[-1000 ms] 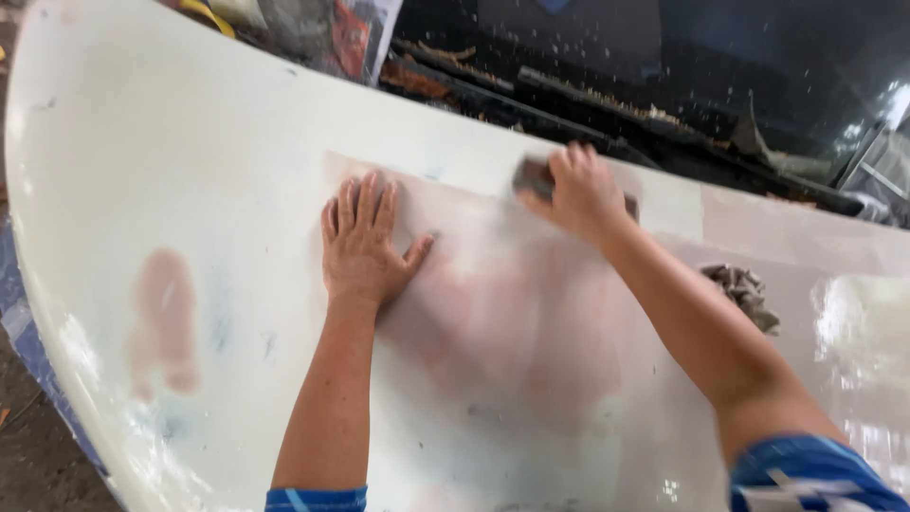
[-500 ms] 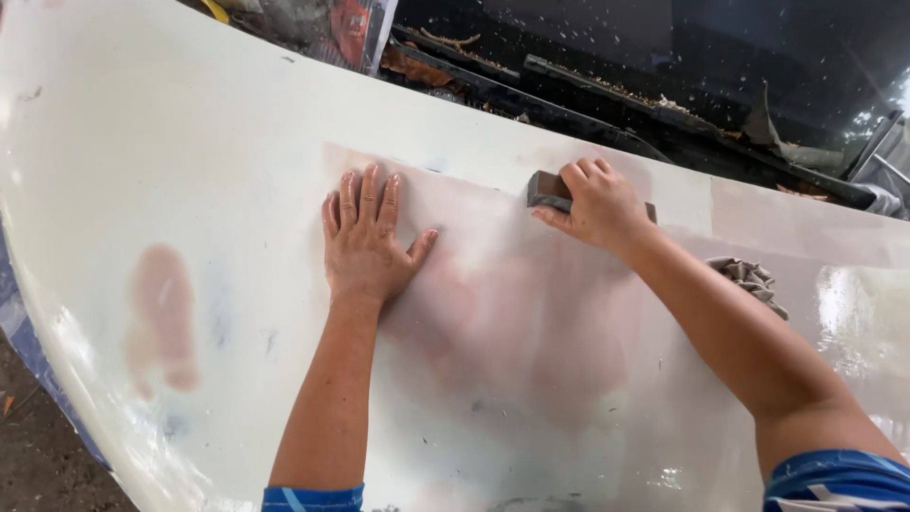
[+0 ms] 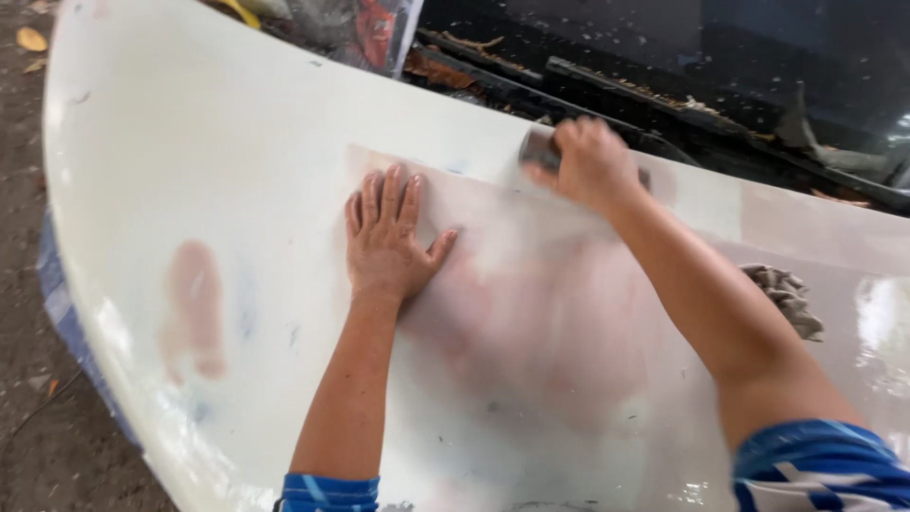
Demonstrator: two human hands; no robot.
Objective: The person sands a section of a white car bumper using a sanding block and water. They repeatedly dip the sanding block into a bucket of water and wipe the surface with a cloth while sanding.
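Observation:
My left hand [image 3: 387,237] lies flat, fingers spread, on a white car hood [image 3: 209,142] with a pinkish sanded patch [image 3: 540,322] in its middle. Farther up, near the hood's back edge, my right hand [image 3: 590,163] is closed around a dark grey sanding block [image 3: 536,147] pressed to the surface. The block is mostly hidden under my fingers and looks blurred. Both forearms reach in from the bottom, with blue sleeves at the elbows.
A crumpled grey rag [image 3: 783,296] lies on the hood at the right. Behind the hood is the dark windshield base with wipers [image 3: 664,95] and dry leaves. A smaller pink spot [image 3: 194,303] marks the hood's left side. Dirt ground [image 3: 28,284] lies to the left.
My right hand with the sanding block has slid back and forth along the hood's back edge. My left hand has stayed flat in the same place.

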